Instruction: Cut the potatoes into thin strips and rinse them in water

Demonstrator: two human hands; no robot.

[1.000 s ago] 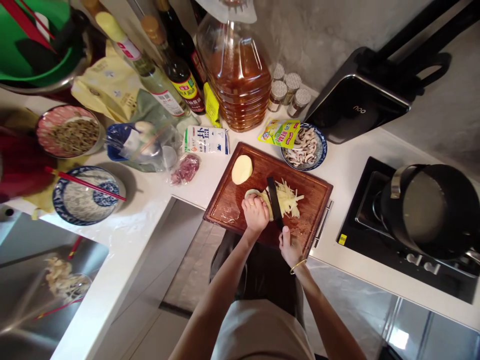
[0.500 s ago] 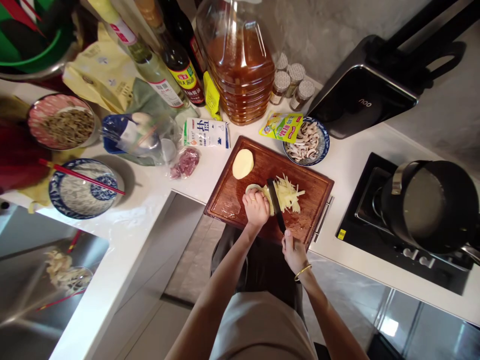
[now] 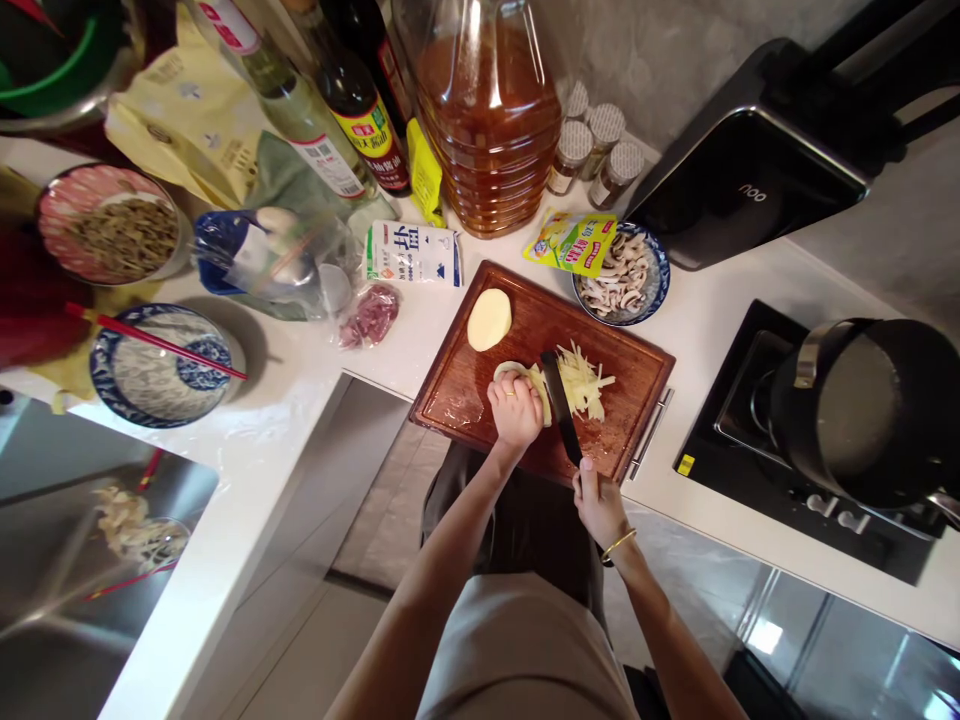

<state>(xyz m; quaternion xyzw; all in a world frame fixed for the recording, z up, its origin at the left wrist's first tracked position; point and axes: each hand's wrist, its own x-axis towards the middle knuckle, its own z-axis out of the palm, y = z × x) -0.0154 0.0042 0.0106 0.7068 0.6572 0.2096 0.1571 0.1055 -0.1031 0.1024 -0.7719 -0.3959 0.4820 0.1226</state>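
On the brown wooden cutting board (image 3: 457, 400), my left hand (image 3: 516, 408) presses down with curled fingers on a piece of peeled potato (image 3: 545, 398), mostly covered by the hand. My right hand (image 3: 602, 503) is closed round the handle of a black knife (image 3: 562, 410). The blade stands between the held potato and a loose pile of potato shreds (image 3: 586, 382) on its right. A pale potato half (image 3: 490, 320) lies cut face up near the board's far left corner, touched by neither hand.
Right of the board is a stove with a black pot (image 3: 862, 410). Behind stand a bowl of sliced mushrooms (image 3: 619, 275), a knife block (image 3: 750, 170) and a large oil jug (image 3: 487, 140). Bagged meat (image 3: 370, 315), a salt packet (image 3: 415, 253) and a patterned bowl (image 3: 161, 365) are left; a sink (image 3: 45, 640) lies lower left.
My right hand and the knife have shifted slightly right, and a gap shows between blade and shreds. My left hand stays on the potato. The whole view has shifted a little.
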